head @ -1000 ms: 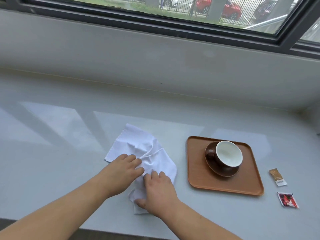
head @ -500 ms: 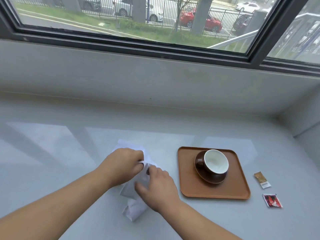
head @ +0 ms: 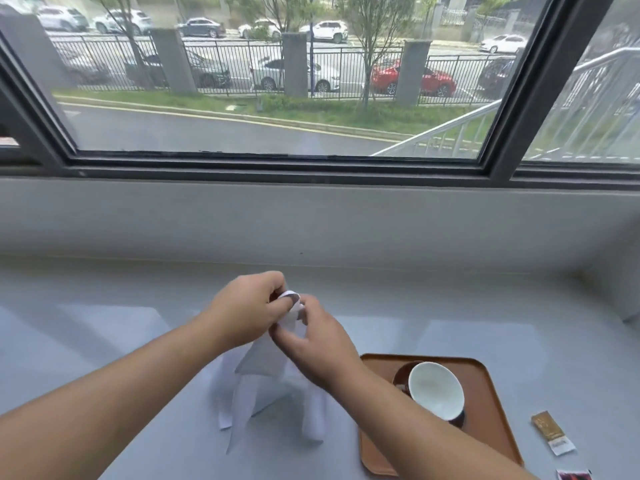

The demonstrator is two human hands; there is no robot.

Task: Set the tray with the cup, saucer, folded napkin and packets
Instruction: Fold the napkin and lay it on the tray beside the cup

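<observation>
Head view, napkin (head: 263, 379) now lifted off counter (head: 104, 341), both hands pinching

Counter (head: 104, 341) left of the napkin (head: 263, 382) lies open; tray (head: 498, 427) and cup (head: 436, 389) block the right.

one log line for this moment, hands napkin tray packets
left hand, right hand: both pinch napkin, lifted, unfolded | tray: cup on saucer | packets: on counter, right of tray

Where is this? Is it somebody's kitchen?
Probably not a kitchen: it looks like a wide grey ledge under a big window, facing a street with parked cars. A tray with a cup hints at a café or office.
</observation>
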